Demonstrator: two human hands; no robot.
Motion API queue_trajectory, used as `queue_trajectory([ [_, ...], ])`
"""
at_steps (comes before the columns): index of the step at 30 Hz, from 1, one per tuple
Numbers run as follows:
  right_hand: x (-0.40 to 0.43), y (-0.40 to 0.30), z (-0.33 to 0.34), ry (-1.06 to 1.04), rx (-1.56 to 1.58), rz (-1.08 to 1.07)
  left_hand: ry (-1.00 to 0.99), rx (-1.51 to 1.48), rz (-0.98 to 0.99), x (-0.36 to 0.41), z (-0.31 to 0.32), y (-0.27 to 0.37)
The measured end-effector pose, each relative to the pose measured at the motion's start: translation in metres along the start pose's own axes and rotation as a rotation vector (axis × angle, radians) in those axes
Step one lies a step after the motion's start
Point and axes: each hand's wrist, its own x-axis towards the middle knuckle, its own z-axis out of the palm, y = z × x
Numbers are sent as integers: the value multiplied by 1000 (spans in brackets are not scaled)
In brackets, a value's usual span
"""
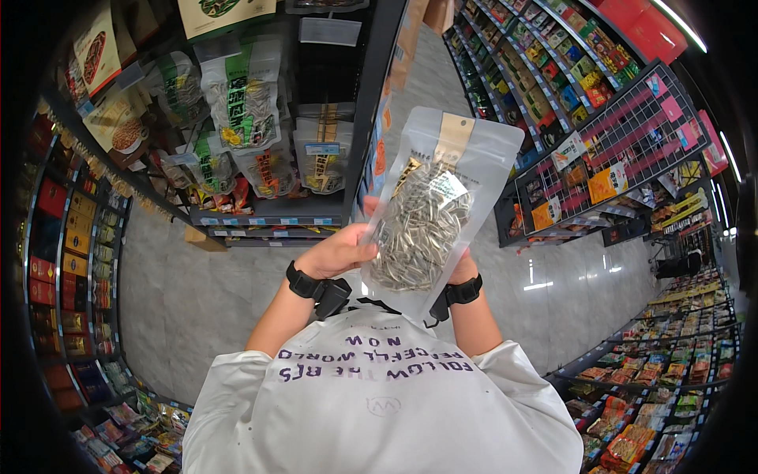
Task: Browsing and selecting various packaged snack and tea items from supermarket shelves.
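Before my chest I hold up a clear, frosted plastic pouch (423, 231) of striped sunflower seeds. It has a tan strip at its top, a hang hole and a white label bearing writing. My left hand (346, 249) grips the pouch's lower left edge, thumb on the front and fingers partly behind it. At the lower right edge is my right hand (463, 268), mostly hidden behind the pouch. Black straps with small black devices circle both wrists.
Similar seed pouches (241, 101) hang on a dark shelf rack (272, 210) ahead to the left. A wire-grid display (616, 142) with snack packets stands to the right. Packed shelves (74, 237) line the left side, and snack bins (645, 385) fill the lower right. Grey tile floor (172, 308) runs between them.
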Motion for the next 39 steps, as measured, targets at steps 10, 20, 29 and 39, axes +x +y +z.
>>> queue_trajectory([
  [10, 11, 6, 6, 110, -204, -135, 314, 152, 24, -18, 19, 18],
  [20, 53, 35, -18, 373, -584, -221, 604, 251, 243, -40, 36, 38],
  [29, 60, 62, 9, 565, -1499, -301, 869, 556, 221, -44, 17, 17],
  [39, 32, 53, -23, 189, -582, 58, 1001, 467, 250, -58, 17, 47],
])
